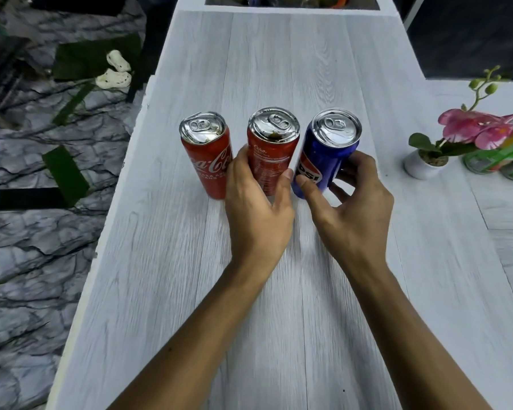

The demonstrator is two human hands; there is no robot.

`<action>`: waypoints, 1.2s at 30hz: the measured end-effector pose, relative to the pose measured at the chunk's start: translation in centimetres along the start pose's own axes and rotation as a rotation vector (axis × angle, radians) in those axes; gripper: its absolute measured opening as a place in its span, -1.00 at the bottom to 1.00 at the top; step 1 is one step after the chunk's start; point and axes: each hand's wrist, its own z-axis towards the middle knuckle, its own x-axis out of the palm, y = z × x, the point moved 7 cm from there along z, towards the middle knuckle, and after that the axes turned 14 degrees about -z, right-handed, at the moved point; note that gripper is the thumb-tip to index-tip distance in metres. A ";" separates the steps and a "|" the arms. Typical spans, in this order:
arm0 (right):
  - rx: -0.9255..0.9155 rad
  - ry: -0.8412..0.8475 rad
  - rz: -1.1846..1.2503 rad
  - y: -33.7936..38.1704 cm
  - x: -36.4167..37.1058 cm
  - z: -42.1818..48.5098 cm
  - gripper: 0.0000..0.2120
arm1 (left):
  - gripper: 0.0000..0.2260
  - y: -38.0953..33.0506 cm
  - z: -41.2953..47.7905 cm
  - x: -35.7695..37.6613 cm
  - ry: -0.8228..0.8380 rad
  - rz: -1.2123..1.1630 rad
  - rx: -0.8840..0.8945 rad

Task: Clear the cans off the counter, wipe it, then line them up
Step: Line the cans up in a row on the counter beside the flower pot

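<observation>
Illumination: bright, cool-white and diffuse, apparently from overhead. The counter (279, 69) in the centre is evenly lit, with no blown-out areas.

Shadows: soft and faint, lying on the boards under the left hand (256, 208), the right hand (353, 208) and both forearms. None has a hard edge.

Glare: specular highlights on the metal tops of the left red can (209, 161), the middle red can (271, 149) and the blue can (326, 152).

Dim areas: the floor (27, 261) at frame left is darker, and the upper right corner is near black.

Distortion: wide-angle. The counter edges splay towards the bottom of the frame and the cans lean outward.

Focus: the centre is sharp. The pink flower (471, 128) at the right edge is smeared.
</observation>
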 end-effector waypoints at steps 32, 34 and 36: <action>0.038 0.099 -0.103 -2.3 0.5 -0.2 -0.23 | -0.29 1.1 -2.8 1.7 -0.119 -0.068 -0.135; 0.045 0.102 -0.111 -2.8 0.1 -0.5 -0.23 | -0.28 0.8 -3.5 1.7 -0.130 -0.066 -0.125; 0.057 0.111 -0.120 -3.2 -0.3 -0.8 -0.23 | -0.28 0.5 -4.2 1.6 -0.137 -0.059 -0.117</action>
